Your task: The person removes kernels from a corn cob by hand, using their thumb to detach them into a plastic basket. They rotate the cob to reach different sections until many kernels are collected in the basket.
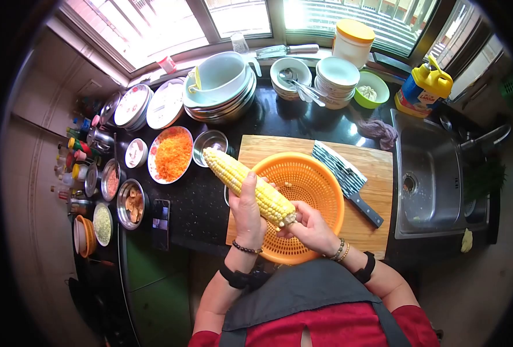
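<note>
Corn cob (pixel 228 169): yellow. Colander (pixel 320 194), frame centre: orange. Cleaver blade (pixel 338 168): dark, white-streaked. Cutting board (pixel 379 179): light brown. Apron (pixel 308 289), lower centre: dark grey.

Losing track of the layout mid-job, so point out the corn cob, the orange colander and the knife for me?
Corn cob (pixel 268 200): head view, on the kernels along its middle.
Orange colander (pixel 316 188): head view, on its bare inner wall.
Knife (pixel 341 174): head view, on its patterned blade.
</note>
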`<state>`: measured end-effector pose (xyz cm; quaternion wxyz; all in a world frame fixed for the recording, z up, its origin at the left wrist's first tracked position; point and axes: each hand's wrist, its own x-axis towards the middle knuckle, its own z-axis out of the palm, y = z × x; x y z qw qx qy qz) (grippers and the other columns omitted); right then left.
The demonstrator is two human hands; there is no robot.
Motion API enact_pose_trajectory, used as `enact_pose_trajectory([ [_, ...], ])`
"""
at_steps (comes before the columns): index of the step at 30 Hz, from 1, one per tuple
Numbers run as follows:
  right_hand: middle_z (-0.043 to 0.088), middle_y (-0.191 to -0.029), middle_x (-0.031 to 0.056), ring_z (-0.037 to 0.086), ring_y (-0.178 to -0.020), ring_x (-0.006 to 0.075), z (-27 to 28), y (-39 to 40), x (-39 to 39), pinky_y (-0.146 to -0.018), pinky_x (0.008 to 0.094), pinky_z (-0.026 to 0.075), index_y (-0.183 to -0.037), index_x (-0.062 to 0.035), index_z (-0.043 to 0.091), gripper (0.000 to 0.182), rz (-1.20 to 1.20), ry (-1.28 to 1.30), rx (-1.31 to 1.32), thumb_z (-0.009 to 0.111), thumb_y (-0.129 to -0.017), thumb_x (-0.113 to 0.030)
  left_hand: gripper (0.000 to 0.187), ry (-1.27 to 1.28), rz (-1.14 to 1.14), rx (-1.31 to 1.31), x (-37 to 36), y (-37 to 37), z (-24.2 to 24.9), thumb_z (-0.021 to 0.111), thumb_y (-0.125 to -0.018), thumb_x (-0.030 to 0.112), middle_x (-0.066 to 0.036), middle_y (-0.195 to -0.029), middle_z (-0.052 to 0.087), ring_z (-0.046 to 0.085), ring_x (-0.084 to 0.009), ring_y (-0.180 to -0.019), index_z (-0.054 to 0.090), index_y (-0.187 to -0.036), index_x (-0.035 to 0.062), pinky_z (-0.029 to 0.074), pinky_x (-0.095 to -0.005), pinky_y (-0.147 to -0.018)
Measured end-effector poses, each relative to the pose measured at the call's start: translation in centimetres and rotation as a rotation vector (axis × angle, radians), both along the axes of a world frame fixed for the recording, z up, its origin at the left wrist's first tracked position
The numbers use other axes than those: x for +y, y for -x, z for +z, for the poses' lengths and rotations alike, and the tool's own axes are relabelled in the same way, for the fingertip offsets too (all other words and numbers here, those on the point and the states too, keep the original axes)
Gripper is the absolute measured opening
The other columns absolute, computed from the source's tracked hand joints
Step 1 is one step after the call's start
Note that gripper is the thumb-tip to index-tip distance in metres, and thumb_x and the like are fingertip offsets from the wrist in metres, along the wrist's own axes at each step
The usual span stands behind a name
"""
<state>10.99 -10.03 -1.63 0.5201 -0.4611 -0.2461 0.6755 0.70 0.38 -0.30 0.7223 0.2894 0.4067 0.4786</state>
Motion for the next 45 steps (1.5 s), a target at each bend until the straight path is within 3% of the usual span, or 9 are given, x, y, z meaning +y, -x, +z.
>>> enact_pose_trajectory([
  [6,0.056,-0.108,0.0097,0.058,-0.097,0.0156,-0.1,0.1,-0.1,-0.080,0.0284,0.052,-0.123,-0.0003,0.036,0.043,0.011,-0.112,-0.084,0.052,-0.083,0.004,0.036,-0.053,0.001,0.010,-0.1,0.1,-0.1,0.061,-0.084,0.025,-0.013,-0.087,0.055,0.060,-0.0219,-0.075,0.043,-0.106,0.0028,0.054,-0.0362,-0.068],
  [9,0.056,-0.107,0.0092,0.058,-0.097,0.0160,0.8,0.1,0.0,-0.084,0.0296,0.050,-0.124,-0.0012,0.035,0.044,0.010,-0.016,-0.023,0.053,-0.083,0.003,0.037,-0.040,-0.003,-0.027,-0.3,0.1,-0.1,0.061,-0.084,0.026,-0.012,-0.087,0.055,0.060,-0.0216,-0.074,0.043,-0.107,0.0028,0.054,-0.0373,-0.072],
  [16,0.056,-0.107,0.0083,0.058,-0.096,0.0146,0.4,0.0,-0.3,-0.084,0.0280,0.049,-0.125,-0.0016,0.034,0.046,-0.056,-0.168,0.058,0.056,-0.085,0.000,0.043,-0.082,-0.126,-0.038,0.9,2.1,-0.2,0.063,-0.082,0.028,-0.013,-0.095,0.056,0.058,-0.0227,-0.087,0.045,-0.110,-0.0001,0.050,-0.0364,-0.082],
  [20,0.056,-0.107,0.0075,0.058,-0.095,0.0132,0.9,-0.4,-0.6,-0.082,0.0257,0.049,-0.124,-0.0009,0.037,0.044,-0.004,-0.098,0.125,0.058,-0.086,-0.006,0.045,0.066,-0.159,-0.178,1.1,2.5,0.2,0.062,-0.082,0.029,-0.013,-0.097,0.056,0.058,-0.0240,-0.087,0.044,-0.112,0.0015,0.048,-0.0405,-0.086],
  [24,0.059,-0.101,0.0068,0.060,-0.089,0.0117,0.9,-0.4,-0.1,-0.078,0.0245,0.050,-0.118,0.0007,0.042,0.039,0.009,0.024,0.092,0.060,-0.087,-0.013,0.047,0.067,-0.130,-0.210,0.6,2.1,0.2,0.063,-0.082,0.034,-0.012,-0.094,0.057,0.058,-0.0236,-0.086,0.045,-0.111,0.0023,0.049,-0.0428,-0.085],
  [30,0.059,-0.098,0.0084,0.060,-0.083,0.0102,1.0,-0.2,-0.3,-0.073,0.0230,0.051,-0.108,0.0013,0.047,0.029,-0.008,-0.076,0.081,0.061,-0.086,-0.012,0.048,0.123,-0.125,-0.175,0.7,2.0,-0.7,0.064,-0.081,0.039,-0.011,-0.090,0.057,0.059,-0.0229,-0.080,0.046,-0.109,0.0051,0.051,-0.0429,-0.078],
  [45,0.059,-0.095,0.0060,0.058,-0.083,0.0087,0.8,0.1,-0.3,-0.073,0.0220,0.050,-0.110,0.0014,0.046,0.030,-0.035,-0.069,0.073,0.060,-0.084,-0.006,0.045,0.187,-0.087,-0.207,0.5,1.8,0.5,0.063,-0.080,0.040,-0.012,-0.087,0.057,0.059,-0.0230,-0.076,0.046,-0.103,0.0057,0.052,-0.0404,-0.074],
])
